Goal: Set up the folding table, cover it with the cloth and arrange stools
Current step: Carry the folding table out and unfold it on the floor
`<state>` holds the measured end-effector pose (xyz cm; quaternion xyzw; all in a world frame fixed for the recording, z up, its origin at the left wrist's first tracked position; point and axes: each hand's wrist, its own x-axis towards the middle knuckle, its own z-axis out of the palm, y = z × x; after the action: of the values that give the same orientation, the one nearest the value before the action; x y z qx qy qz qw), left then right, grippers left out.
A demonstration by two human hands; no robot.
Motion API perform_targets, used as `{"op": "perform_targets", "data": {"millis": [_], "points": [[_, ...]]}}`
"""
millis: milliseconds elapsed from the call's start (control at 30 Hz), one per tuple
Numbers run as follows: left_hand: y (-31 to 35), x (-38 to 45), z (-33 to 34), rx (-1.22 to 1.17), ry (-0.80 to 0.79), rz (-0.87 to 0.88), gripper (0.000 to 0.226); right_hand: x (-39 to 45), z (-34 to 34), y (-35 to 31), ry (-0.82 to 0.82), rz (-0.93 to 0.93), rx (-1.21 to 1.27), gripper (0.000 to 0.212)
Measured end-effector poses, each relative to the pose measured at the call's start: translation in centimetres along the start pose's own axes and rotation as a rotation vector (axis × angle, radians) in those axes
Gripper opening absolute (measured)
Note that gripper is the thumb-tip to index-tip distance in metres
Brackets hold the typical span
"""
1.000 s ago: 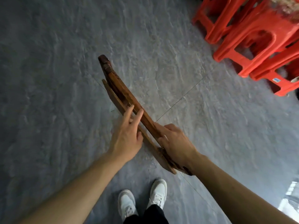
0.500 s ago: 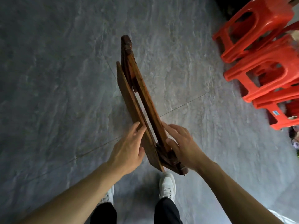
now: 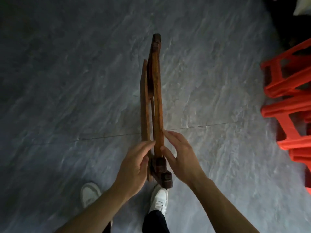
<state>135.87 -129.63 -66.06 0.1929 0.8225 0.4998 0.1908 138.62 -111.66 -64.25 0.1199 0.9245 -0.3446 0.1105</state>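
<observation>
A folded brown wooden table (image 3: 155,91) stands on edge on the grey floor, seen from above, its long side pointing straight away from me. The thin top panel is on the left and the thicker leg frame on the right, with a narrow gap between them. My left hand (image 3: 134,163) lies across the near end of the panel, its straight fingers reaching the frame. My right hand (image 3: 181,157) presses on the frame's right side with straight fingers and thumb. Stacked red plastic stools (image 3: 286,98) lie at the right edge. No cloth is in view.
Grey stone floor tiles (image 3: 67,81) with a thin seam spread to the left and ahead. My white shoes (image 3: 90,194) (image 3: 159,197) stand just below the table's near end. A dark area and a pale object (image 3: 301,5) sit at the top right corner.
The table has swung from a diagonal to pointing straight away. My right hand has let go of the frame and now lies straight-fingered against it. The stools have slid towards the right edge.
</observation>
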Motion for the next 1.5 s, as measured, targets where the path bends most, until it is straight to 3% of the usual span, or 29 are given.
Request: {"op": "perform_targets", "data": {"millis": [233,433,567,767,1033,1167,1233,1367,1500], "points": [[-1.0,-3.0,2.7,0.049,0.012,-0.016,0.056,-0.1,-0.2,2.0,-0.023,-0.079,0.052,0.055],[-2.4,-3.7,3.1,0.035,0.028,0.006,0.069,-1.3,1.7,2.3,0.037,-0.139,0.08,0.046],[-2.4,-4.4,3.0,0.057,0.019,0.006,0.073,-3.1,1.4,2.5,-0.011,-0.139,0.104,0.045],[-1.6,-4.8,3.1,0.109,0.015,-0.006,0.069,-6.0,0.9,4.0,-0.16,-0.098,0.115,0.064],[-5.9,-6.5,6.7,0.08,0.046,-0.118,0.061,-6.7,6.3,9.5,-0.139,0.064,0.07,0.087],[-9.7,-6.9,9.6,0.136,0.028,-0.275,0.078,-6.3,10.0,12.6,-0.244,0.193,0.05,0.086],[-11.0,-6.6,10.9,0.14,0.018,-0.282,0.075,-6.3,11.1,13.2,-0.289,0.174,0.048,0.081],[-12.4,-5.6,13.0,0.08,0.066,-0.205,0.063,-6.1,13.1,13.6,-0.21,0.162,0.12,0.069],[-13.9,-5.1,13.9,0.094,0.231,-0.119,0.051,-5.0,15.6,14.4,0.031,0.141,0.134,0.06]]}}
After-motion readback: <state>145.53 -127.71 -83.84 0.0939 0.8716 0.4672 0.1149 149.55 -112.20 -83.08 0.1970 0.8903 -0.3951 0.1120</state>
